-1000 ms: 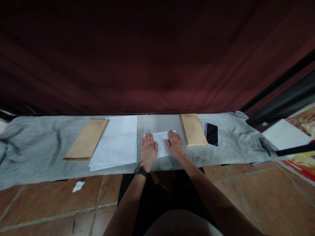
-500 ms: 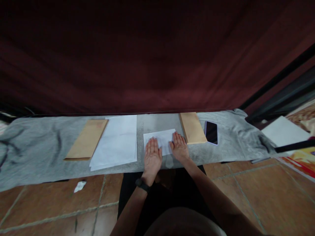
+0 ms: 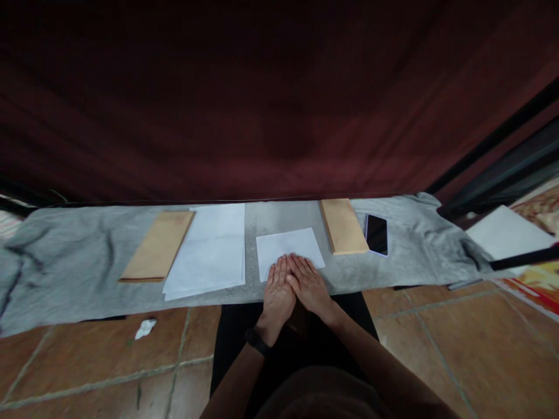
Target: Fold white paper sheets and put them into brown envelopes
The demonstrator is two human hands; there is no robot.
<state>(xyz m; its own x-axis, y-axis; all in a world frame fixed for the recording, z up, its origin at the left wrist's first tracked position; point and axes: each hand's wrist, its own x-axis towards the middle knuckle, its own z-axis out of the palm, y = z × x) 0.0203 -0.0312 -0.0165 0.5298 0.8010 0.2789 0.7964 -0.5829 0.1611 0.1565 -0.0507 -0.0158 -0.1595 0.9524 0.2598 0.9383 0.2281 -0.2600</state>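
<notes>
A dark red curtain (image 3: 271, 105) fills nearly all the upper half of the frame, and brown floor tiles (image 3: 96, 349) are seen along the bottom. Between them a long bench (image 3: 87, 250), covered with grey cloth, goes across from the left edge far toward the right. On it, left of the centre, lies a pile of large white sheets (image 3: 212, 250); just beside it, further left, is a brown stack (image 3: 158, 244). In the centre lies the smaller white paper (image 3: 286, 244), flat on the cloth. A second brown stack (image 3: 345, 227) is near it on the right. The left hand (image 3: 278, 298) and the right hand (image 3: 311, 288) rest over its lower edge, touching each other. Their fingers (image 3: 276, 271) are stretched out straight, laid flat, without gripping. Close to the second stack lies a phone (image 3: 377, 234). The left wrist wears a black band (image 3: 257, 341). At the lower left, a white scrap (image 3: 145, 329) is on the floor.
</notes>
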